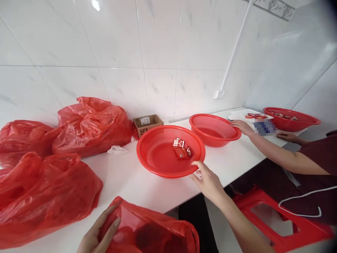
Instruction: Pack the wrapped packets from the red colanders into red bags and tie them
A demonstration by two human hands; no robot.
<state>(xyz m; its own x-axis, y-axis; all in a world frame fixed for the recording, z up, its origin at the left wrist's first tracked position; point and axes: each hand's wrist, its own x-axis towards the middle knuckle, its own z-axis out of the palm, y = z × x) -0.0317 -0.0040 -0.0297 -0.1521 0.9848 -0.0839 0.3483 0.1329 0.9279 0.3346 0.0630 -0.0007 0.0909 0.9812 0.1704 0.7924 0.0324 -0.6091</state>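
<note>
My right hand [206, 179] reaches to the near rim of a red mesh basket [155, 165] on the white table, with the thumb on the rim and the fingers curled beneath it. Inside the basket lie a few small red and white packets [181, 149]. My left hand [101, 228] rests open against a red plastic bag [150, 228] at the table's near edge, fingers stretched along its side.
Three more stuffed red plastic bags [89, 124] lie at the left. A small cardboard box [147, 123] stands by the wall. A second red basket [214, 128] sits to the right. Another person's hands [243, 125] rest beyond it, near a third basket [292, 119]. A red stool [279, 218] stands below.
</note>
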